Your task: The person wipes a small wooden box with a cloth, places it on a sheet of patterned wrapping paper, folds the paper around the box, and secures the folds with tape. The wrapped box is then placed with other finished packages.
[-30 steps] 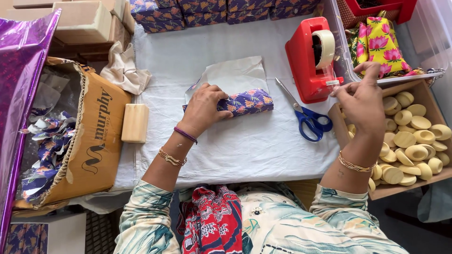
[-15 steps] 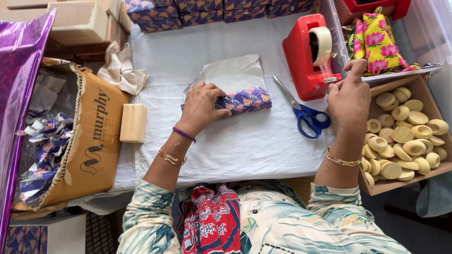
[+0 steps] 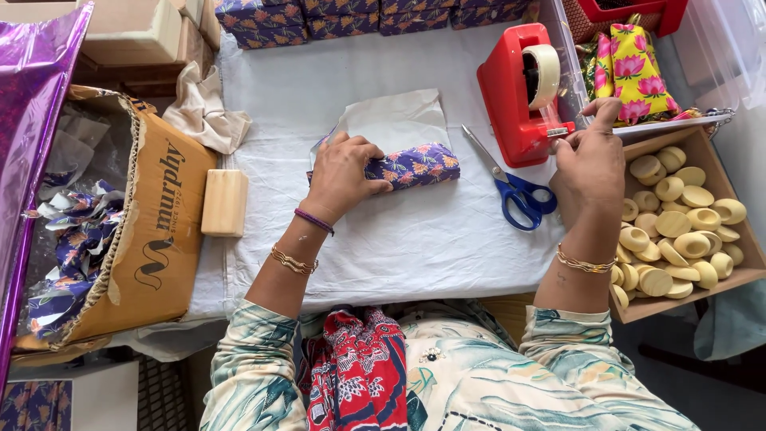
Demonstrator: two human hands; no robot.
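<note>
My left hand (image 3: 345, 172) presses down on a small package wrapped in purple floral paper (image 3: 415, 166), which lies on a clear plastic sheet (image 3: 395, 120) on the white cloth. My right hand (image 3: 589, 160) is at the cutter end of a red tape dispenser (image 3: 515, 96), fingers pinched on the end of the clear tape coming off the roll (image 3: 546, 73). Blue-handled scissors (image 3: 515, 187) lie between the two hands.
A wooden tray (image 3: 718, 152) of round yellow soaps sits at the right. A wooden block (image 3: 224, 202) and a cardboard box (image 3: 152, 231) of paper scraps are at the left. Wrapped purple boxes (image 3: 263, 20) line the far edge. Pink floral packets (image 3: 630, 68) lie in a clear bin.
My right hand has moved left and away from the soap tray to the tape dispenser and taken hold of the tape end. My left hand stays on the package.
</note>
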